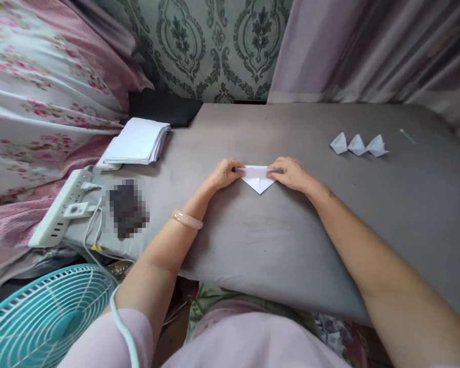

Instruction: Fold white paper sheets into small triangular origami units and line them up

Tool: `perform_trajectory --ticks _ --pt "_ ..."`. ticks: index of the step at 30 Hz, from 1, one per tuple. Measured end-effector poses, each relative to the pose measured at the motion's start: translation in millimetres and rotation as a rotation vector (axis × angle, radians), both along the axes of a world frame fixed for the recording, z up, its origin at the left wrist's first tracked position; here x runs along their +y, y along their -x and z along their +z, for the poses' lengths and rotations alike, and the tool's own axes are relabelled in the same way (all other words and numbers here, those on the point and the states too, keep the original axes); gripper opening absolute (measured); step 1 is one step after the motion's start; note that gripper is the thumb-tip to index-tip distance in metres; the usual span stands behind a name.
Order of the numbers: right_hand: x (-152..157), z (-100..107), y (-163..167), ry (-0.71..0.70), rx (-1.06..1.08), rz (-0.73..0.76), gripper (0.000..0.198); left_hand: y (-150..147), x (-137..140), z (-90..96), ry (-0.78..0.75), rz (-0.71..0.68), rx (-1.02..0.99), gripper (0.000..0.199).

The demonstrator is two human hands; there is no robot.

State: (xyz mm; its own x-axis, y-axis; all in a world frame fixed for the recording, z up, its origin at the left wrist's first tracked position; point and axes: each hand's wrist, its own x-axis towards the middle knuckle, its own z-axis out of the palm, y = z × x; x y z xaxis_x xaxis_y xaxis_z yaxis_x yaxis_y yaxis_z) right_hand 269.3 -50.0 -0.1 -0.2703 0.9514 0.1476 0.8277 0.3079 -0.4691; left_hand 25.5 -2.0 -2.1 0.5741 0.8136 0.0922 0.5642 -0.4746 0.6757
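Paper [258,179], creased into a downward point, is held mid-table, its ends pinched by left hand [227,174] and right hand [291,173]; three folded shapes [357,145] are already lined up rightward, sheets [136,140] left stacked leftward; room is offered by the grey tabletop [237,245], its near edge well apart.
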Motion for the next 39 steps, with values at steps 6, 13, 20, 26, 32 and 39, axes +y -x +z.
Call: perform_trajectory --ticks 6,13,20,26,32,39 --pt "0 -7 -19 -0.022 0.120 0.048 0.020 6 6 -1.5 0.032 -0.089 -0.085 0.020" --pt "-17 -9 -18 -0.160 -0.037 0.104 0.029 7 -1 -1.1 -0.340 -0.202 0.026 0.021" --pt "-33 -7 -14 -0.232 -0.165 0.112 0.038 15 -5 2.2 -0.447 -0.296 0.126 0.032" --pt "-36 -9 -17 -0.287 -0.217 0.123 0.039 16 -8 8.0 -0.477 -0.318 0.222 0.031" --pt "-39 -6 -16 -0.286 -0.266 0.106 0.038 15 -11 13.5 -0.453 -0.339 0.281 0.033" --pt "-46 9 -12 -0.214 -0.338 0.108 0.040 15 -14 17.6 -0.422 -0.336 0.343 0.036"
